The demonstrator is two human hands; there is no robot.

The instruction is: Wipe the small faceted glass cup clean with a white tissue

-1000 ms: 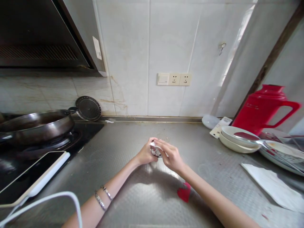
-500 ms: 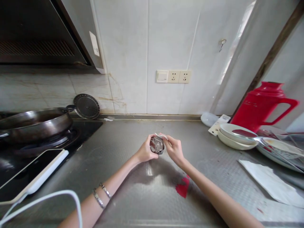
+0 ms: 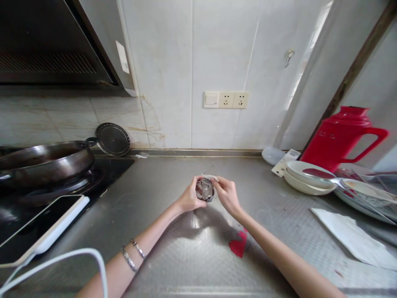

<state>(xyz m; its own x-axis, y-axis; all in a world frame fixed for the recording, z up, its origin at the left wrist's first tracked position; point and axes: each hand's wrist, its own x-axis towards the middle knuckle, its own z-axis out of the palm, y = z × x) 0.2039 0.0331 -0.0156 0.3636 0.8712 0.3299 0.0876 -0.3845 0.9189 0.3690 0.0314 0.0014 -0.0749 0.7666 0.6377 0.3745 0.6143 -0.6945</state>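
- From here I see the left hand (image 3: 190,199) curled round a dark faceted glass (image 3: 204,190), fingers along the far side, thumb on the near side; a firm grip
- Right hand (image 3: 227,193) has its fingertips pinched on a bit of white tissue (image 3: 211,177), right up at the glass's far rim
- Glass sits btwn both hands, approx mid-width of the metal surface (image 3: 149,215), nearer its back edge than its front; looks held up off it, w/ shadow below; can't tell if mouth or base faces us
- Two bracelets (image 3: 129,259) on the left forearm
- Red patch (image 3: 238,246) on the surface, twd the front edge, just beside the right forearm
- Napkin (image 3: 353,238) flat nr the surface's right edge, front half
- Back right corner: red flask (image 3: 338,138) w/ handle to the right, stacked bowls (image 3: 307,187) in front of it, spoon (image 3: 324,175) across the top one
- Patterned plate (image 3: 350,200) just right of the bowls, cut off by the view's edge; small white dish (image 3: 272,155) and a card (image 3: 284,163) by the back edge
- Past the surface's left edge: black stove (image 3: 116,166), steel pan (image 3: 62,165) on it, dark disc (image 3: 113,140) leaning on the wall behind
- Phone (image 3: 43,225) nr the stove's front right corner, white cable (image 3: 98,263) looping from it; can't tell what it rests on
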